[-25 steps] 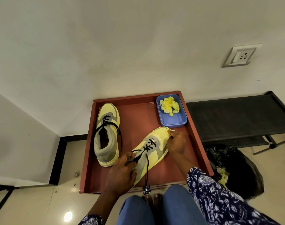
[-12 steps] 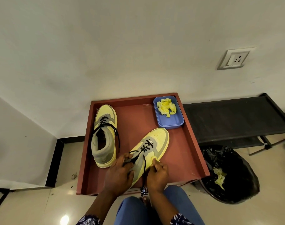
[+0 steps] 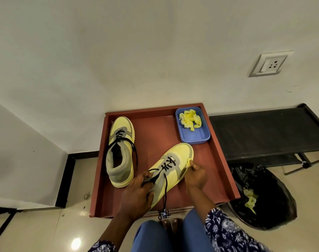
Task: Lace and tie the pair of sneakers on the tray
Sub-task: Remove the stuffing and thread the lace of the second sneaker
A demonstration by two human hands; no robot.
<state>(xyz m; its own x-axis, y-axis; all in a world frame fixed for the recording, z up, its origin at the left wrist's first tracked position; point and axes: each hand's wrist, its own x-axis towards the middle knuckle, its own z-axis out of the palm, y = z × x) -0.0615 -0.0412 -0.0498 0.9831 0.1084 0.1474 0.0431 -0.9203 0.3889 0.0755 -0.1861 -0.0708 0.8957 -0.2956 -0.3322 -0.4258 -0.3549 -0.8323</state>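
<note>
Right hand [image 3: 195,174] has shifted from the lace up to the near sneaker's [image 3: 171,168] side, pinching a yellow scrap; left hand [image 3: 138,192] grips its collar on the tray [image 3: 222,160].

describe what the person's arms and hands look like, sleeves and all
Both hands, left hand and right hand, are bare, with no gloves, rings or watch visible. The forearms are bare too. Dark navy sleeves with a white floral print sit near the elbows.

left hand [image 3: 137,194]: gripping, fingers curled | right hand [image 3: 196,174]: pinching
</note>
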